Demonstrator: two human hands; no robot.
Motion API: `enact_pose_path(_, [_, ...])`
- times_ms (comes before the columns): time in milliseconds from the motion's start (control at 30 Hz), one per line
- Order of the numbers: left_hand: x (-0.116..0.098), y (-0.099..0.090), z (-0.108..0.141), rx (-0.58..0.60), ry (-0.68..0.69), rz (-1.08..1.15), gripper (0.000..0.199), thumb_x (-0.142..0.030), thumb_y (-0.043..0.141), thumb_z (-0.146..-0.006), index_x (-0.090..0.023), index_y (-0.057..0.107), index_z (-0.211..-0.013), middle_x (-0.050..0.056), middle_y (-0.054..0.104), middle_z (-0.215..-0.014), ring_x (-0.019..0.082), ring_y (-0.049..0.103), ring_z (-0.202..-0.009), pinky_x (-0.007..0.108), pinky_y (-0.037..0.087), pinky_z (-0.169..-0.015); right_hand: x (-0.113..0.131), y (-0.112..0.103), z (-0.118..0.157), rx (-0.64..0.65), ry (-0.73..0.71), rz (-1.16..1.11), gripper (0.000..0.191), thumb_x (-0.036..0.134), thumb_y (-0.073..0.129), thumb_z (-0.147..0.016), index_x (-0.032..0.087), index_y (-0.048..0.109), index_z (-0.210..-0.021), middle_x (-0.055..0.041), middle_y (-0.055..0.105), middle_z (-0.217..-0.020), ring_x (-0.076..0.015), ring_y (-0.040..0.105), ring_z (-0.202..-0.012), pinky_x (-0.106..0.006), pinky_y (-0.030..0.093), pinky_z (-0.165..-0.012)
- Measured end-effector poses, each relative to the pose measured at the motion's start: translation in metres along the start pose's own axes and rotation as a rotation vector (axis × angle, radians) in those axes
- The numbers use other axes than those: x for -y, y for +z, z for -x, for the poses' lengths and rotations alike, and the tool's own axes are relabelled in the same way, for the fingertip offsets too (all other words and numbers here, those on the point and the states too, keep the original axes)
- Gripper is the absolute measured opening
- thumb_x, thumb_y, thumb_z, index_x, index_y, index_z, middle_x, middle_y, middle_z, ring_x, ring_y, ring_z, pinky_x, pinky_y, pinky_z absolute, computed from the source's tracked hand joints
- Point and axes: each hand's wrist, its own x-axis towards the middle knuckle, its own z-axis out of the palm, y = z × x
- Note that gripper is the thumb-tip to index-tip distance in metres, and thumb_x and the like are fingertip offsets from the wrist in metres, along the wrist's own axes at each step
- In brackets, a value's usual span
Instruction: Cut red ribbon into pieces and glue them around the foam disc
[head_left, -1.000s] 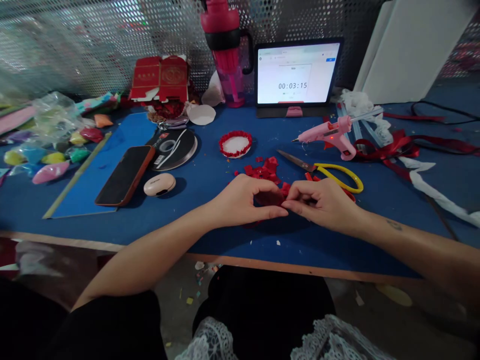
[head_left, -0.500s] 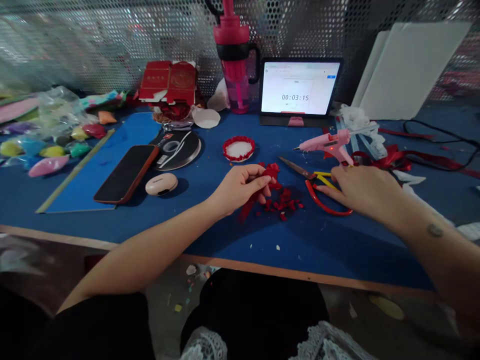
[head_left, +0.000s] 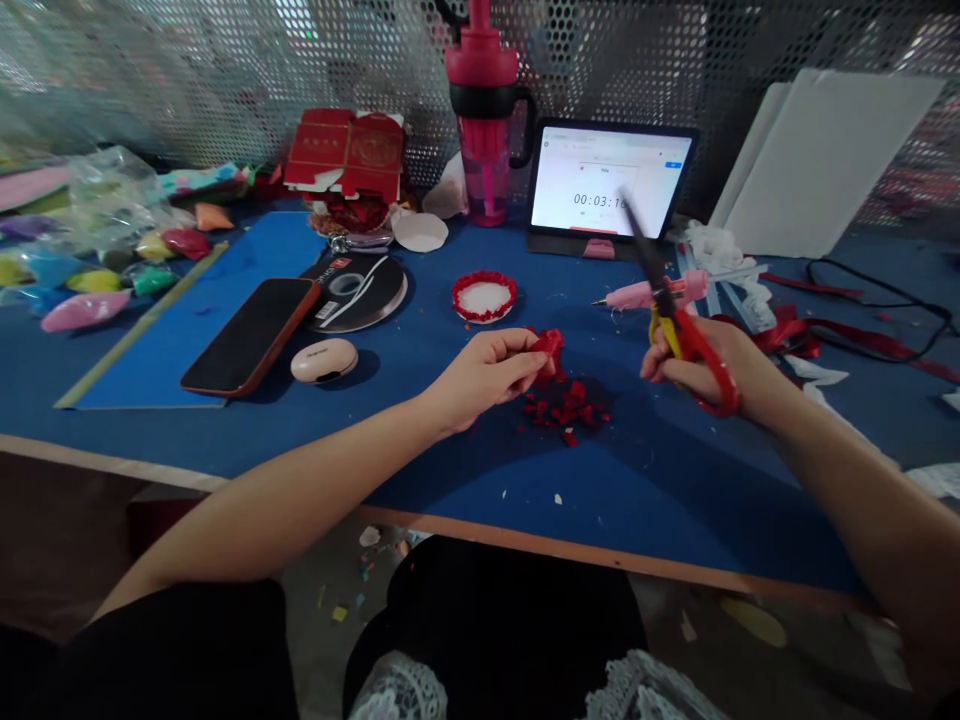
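Observation:
Between the fingertips of my left hand [head_left: 496, 376] is a bunched red ribbon [head_left: 551, 348]. Just below it on the table lie small red scraps [head_left: 571, 408]. My right hand [head_left: 709, 365] is closed on scissors [head_left: 667, 305] with one red and one yellow handle; their dark blades point up and away, slightly blurred. Behind that hand rests a pink glue gun [head_left: 634, 296], partly covered by the scissors. A white disc [head_left: 481, 297] with a ruffled red rim lies flat beyond my left hand.
To the left are a phone [head_left: 251, 335], a beige case [head_left: 325, 360] and a ribbon spool [head_left: 360, 290]. At the back stand a pink bottle [head_left: 484, 130], a tablet [head_left: 609, 180] and white boards [head_left: 832, 160]. A black cable [head_left: 911, 327] and red ribbon lie right.
My right hand has picked up the scissors from the table and raised them, blades upward. My left hand still pinches the red ribbon. The view has shifted slightly.

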Motion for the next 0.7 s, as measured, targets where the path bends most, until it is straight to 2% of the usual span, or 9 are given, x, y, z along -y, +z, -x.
enact_pose_path(100, [-0.001, 0.001, 0.000, -0.053, 0.081, 0.005, 0.015, -0.015, 0.057, -0.085, -0.012, 0.063, -0.072, -0.005, 0.047, -0.054, 0.000, 0.035, -0.044, 0.012, 0.024, -0.041, -0.001, 0.005, 0.003, 0.044, -0.021, -0.440, 0.017, 0.037, 0.058, -0.081, 0.022, 0.055, -0.089, -0.0024, 0.062, -0.074, -0.0132, 0.054, -0.056, -0.028, 0.044, -0.051])
enact_pose_path(200, [0.000, 0.001, 0.000, -0.077, 0.134, 0.029, 0.016, -0.018, 0.057, -0.086, -0.013, 0.064, -0.073, -0.005, 0.049, -0.055, 0.001, 0.040, -0.048, 0.012, 0.028, -0.044, -0.003, 0.008, 0.008, 0.106, -0.099, -0.544, 0.037, 0.057, 0.051, -0.085, 0.021, 0.057, -0.091, -0.0016, 0.057, -0.069, -0.0099, 0.045, -0.047, -0.026, 0.035, -0.043])
enact_pose_path(300, [0.001, 0.001, -0.001, -0.120, 0.198, 0.059, 0.017, -0.021, 0.057, -0.088, -0.013, 0.065, -0.076, -0.005, 0.049, -0.053, 0.001, 0.042, -0.046, 0.012, 0.030, -0.044, -0.001, 0.006, 0.014, 0.217, -0.196, -0.402, 0.052, 0.069, 0.043, -0.085, 0.020, 0.057, -0.096, -0.0040, 0.057, -0.074, -0.0126, 0.049, -0.054, -0.028, 0.039, -0.048])
enact_pose_path(400, [0.003, -0.001, -0.002, -0.150, 0.275, 0.100, 0.016, -0.021, 0.055, -0.089, -0.013, 0.062, -0.077, -0.004, 0.054, -0.054, 0.001, 0.042, -0.042, 0.012, 0.032, -0.041, 0.008, 0.004, 0.019, 0.312, -0.241, -0.154, 0.054, 0.069, 0.041, -0.086, 0.019, 0.056, -0.102, -0.0064, 0.059, -0.082, -0.0174, 0.055, -0.066, -0.031, 0.044, -0.058])
enact_pose_path(533, [0.003, 0.000, -0.002, -0.138, 0.356, 0.156, 0.014, -0.020, 0.055, -0.089, -0.013, 0.061, -0.078, -0.003, 0.060, -0.059, 0.003, 0.052, -0.044, 0.014, 0.041, -0.044, 0.021, 0.006, 0.021, 0.325, -0.247, 0.100, 0.057, 0.072, 0.046, -0.081, 0.019, 0.056, -0.100, -0.0065, 0.060, -0.079, -0.0195, 0.055, -0.065, -0.031, 0.041, -0.058])
enact_pose_path(700, [0.002, 0.002, 0.001, -0.105, 0.351, 0.186, 0.015, -0.020, 0.056, -0.088, -0.013, 0.060, -0.076, -0.002, 0.062, -0.062, 0.005, 0.058, -0.049, 0.015, 0.049, -0.048, 0.021, 0.013, 0.022, 0.324, -0.308, 0.153, 0.064, 0.077, 0.033, -0.082, 0.019, 0.053, -0.098, -0.0057, 0.058, -0.076, -0.0185, 0.051, -0.060, -0.030, 0.036, -0.056])
